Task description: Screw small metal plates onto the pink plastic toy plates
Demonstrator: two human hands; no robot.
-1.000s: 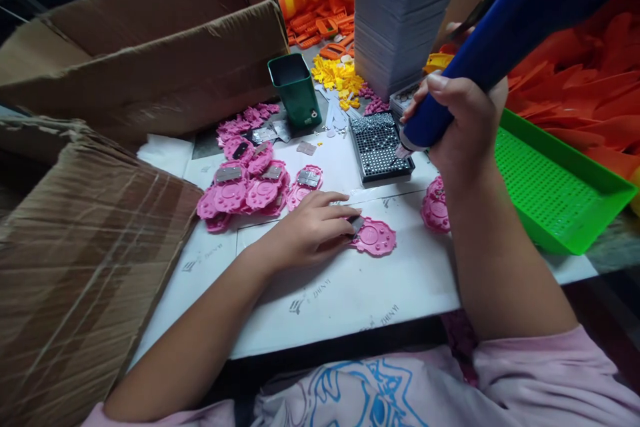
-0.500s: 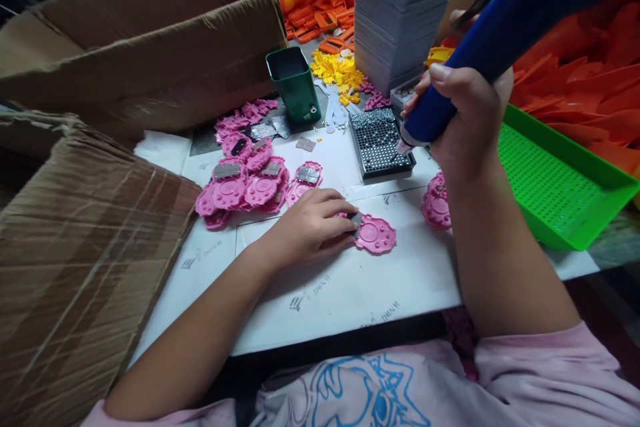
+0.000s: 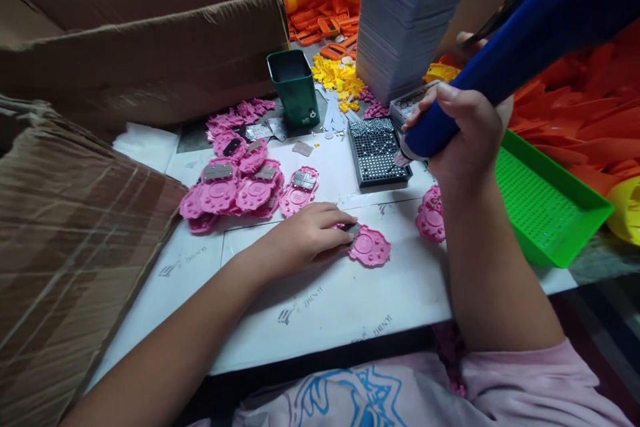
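Only the head view had shifted noticeably since half a second earlier; the left hand (image 3: 320, 230) and right hand (image 3: 467, 123) kept their places. Along the worktop's (image 3: 410, 283) left edge, a pile of pink plates (image 3: 225, 190) lay beside a cardboard box (image 3: 90, 213); a green basket (image 3: 545, 203) occupied the right edge. The right hand was wrapped around a blue power screwdriver (image 3: 500, 73), its tip above the near right corner of a black screw tray (image 3: 377, 167). Extended left fingers touched a single pink plate (image 3: 370, 247) between tray and near edge; whether they pinched it was hidden.
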